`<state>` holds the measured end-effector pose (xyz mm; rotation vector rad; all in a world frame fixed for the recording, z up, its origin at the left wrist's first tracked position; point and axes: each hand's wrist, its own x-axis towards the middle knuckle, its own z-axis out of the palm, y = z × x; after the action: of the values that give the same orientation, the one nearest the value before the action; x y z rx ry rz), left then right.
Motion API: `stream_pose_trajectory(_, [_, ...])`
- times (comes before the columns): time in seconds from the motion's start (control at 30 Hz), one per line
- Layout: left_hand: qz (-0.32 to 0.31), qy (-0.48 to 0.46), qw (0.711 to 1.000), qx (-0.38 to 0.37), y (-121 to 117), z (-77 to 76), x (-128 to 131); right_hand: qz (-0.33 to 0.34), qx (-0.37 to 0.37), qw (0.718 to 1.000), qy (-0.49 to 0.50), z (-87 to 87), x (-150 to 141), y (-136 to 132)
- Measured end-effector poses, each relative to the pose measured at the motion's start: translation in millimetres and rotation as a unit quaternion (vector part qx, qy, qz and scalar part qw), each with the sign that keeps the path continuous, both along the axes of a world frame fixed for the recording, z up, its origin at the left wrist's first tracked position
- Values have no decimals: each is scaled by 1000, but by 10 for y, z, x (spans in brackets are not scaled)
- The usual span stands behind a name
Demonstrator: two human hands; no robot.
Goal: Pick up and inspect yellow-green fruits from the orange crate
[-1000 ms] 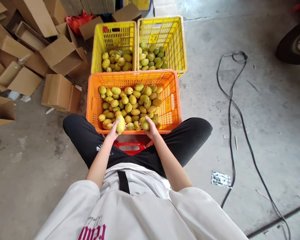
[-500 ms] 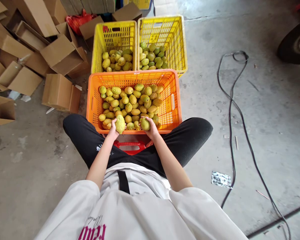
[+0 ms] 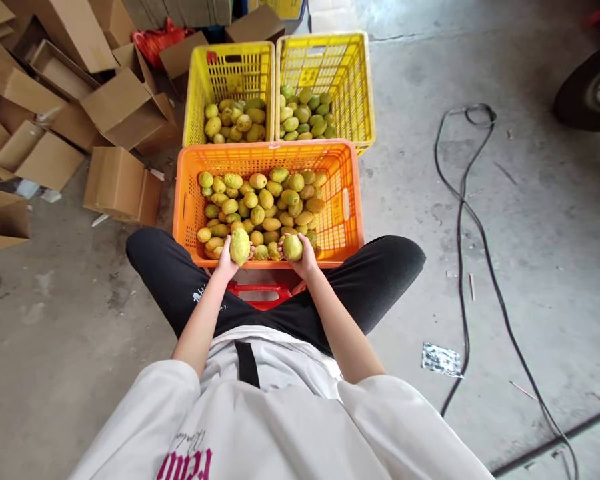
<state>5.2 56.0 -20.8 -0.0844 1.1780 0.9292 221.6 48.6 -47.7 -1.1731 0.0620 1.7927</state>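
My left hand (image 3: 227, 259) holds a bumpy yellow-green lemon (image 3: 240, 247), its fingers wrapped round from below. In my right hand (image 3: 307, 257) rests a rounder, greener lemon (image 3: 293, 247), gripped by the fingers and thumb. Both hands are over the near rim of an orange plastic crate (image 3: 349, 248). Many yellow and greenish lemons (image 3: 271, 224) lie in that crate, some with rough skin. Parts of the fingers are hidden behind the held fruit.
Behind stand two yellow crates, the left one (image 3: 187, 100) with yellower fruit, the right one (image 3: 369, 100) with greener fruit. Cardboard boxes (image 3: 115, 183) pile up at left. A black cable (image 3: 464, 200) loops over the concrete floor at right, near a wheel (image 3: 590, 87). A red plastic piece (image 3: 265, 305) shows between my legs.
Both lemons have turned slightly in my hands and show other sides. The hands stay almost in place, and the crates have not moved.
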Motion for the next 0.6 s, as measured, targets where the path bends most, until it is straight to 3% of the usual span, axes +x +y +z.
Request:
stream_pose_trajectory(0.33, [-1,7,1000,-5,3,-44,-20,-38,10,998,-40,-60,-5,0])
stream_pose_trajectory(0.6, [2,9,1000,2,-6,-13,6,-42,0,999,5,64,-29,-14])
